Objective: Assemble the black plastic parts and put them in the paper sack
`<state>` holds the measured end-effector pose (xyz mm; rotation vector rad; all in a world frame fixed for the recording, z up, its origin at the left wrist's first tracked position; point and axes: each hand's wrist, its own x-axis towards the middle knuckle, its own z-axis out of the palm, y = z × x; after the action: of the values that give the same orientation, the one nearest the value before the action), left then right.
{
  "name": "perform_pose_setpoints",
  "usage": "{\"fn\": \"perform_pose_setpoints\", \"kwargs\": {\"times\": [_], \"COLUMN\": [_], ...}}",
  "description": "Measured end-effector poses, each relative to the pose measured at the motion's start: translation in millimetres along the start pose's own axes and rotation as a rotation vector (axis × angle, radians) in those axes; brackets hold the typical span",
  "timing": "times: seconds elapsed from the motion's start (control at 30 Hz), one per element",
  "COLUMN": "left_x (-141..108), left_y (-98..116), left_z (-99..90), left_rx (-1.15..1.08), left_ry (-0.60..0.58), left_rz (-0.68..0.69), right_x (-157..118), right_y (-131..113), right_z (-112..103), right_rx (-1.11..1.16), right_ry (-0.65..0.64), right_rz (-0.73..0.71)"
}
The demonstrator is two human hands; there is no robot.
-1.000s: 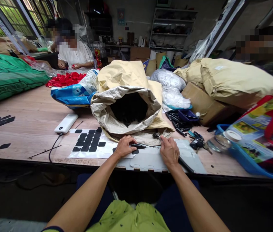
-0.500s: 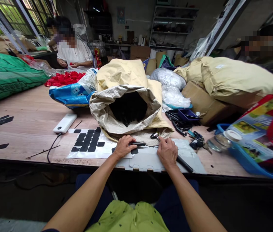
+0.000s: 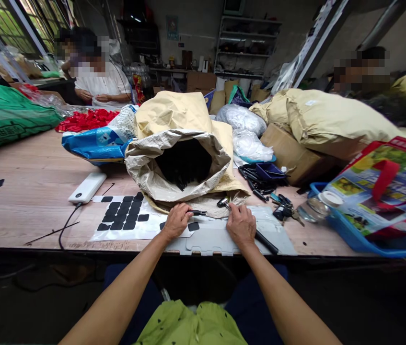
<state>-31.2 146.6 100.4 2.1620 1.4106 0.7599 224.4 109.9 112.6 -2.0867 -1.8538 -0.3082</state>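
Note:
My left hand (image 3: 177, 220) is closed around one end of a slim black part (image 3: 198, 212), whose free end looks slotted and points right. In my right hand (image 3: 241, 224) is a hammer (image 3: 267, 242), gripped near its head. Its small metal head sticks out past my fingers, to the right of the black part and apart from it. Both hands rest low over a grey board (image 3: 208, 237) at the table's front edge. Just behind them lies the open mouth of a large sack (image 3: 141, 160), dark inside with black parts.
Left of my hands, a white sheet (image 3: 155, 229) carries several black rounded pads, near a white power bank (image 3: 87, 188) with a cable. To the right are loose black parts (image 3: 256, 178), keys, a jar (image 3: 316, 209) and a blue basket (image 3: 378, 248). Other people sit across the table.
The whole view has shifted slightly to the right. The black part in my left hand looks turned, its slotted end now showing. My right hand keeps its hold on the hammer.

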Motion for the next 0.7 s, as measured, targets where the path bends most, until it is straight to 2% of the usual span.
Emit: {"fn": "perform_pose_setpoints", "kwargs": {"times": [0.13,0.23,0.3,0.37,0.47,0.53,0.6,0.7], "left_x": [-6,-29,-58,-94,-148,-174,-187,-186], "left_y": [18,40,54,63,59,44,22,-11], "left_z": [-14.0,-29.2,-35.0,-31.9,-5.4,24.5,58.1,101.0], "left_rx": [-0.125,-0.263,-0.362,-0.422,-0.377,-0.354,-0.367,-0.374], "left_ry": [0.03,0.064,-0.012,-0.175,-0.445,-0.536,-0.562,-0.608], "left_rz": [-0.022,-0.019,-0.01,-0.015,-0.09,-0.2,-0.356,-0.659], "right_x": [1,1,1,1,0,0,0,0], "right_y": [-1,-1,-1,-1,-1,-1,-1,-1], "right_z": [-1,-1,0,0,1,1,0,0], "right_rx": [0.003,0.007,0.009,0.009,0.012,0.01,0.006,0.0], "right_ry": [-0.027,-0.041,-0.044,-0.047,-0.05,-0.05,-0.044,-0.038], "right_rz": [0.012,0.012,0.018,0.024,0.02,0.016,0.015,0.011]}}
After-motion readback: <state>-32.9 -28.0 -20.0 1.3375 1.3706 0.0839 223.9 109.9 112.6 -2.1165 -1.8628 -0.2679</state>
